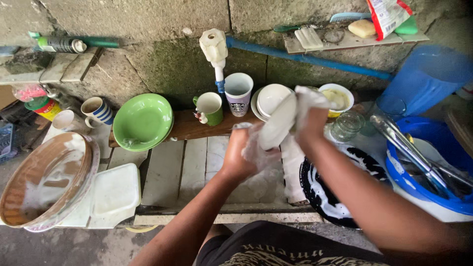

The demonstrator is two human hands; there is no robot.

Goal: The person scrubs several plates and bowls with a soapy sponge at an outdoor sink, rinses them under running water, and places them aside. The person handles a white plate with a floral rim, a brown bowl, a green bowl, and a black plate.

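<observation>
Rough concrete walls back your low wooden counter point(192, 170), crowded with a green bowl point(143, 120), mugs and stacked white bowls point(272, 98). You hold a white plate point(278, 123) on edge above the boards, tilted up toward the right. Your right hand point(309, 116) grips its upper rim; your left hand point(239, 152), nearer you, presses a sudsy cloth point(258, 152) against its face.
</observation>
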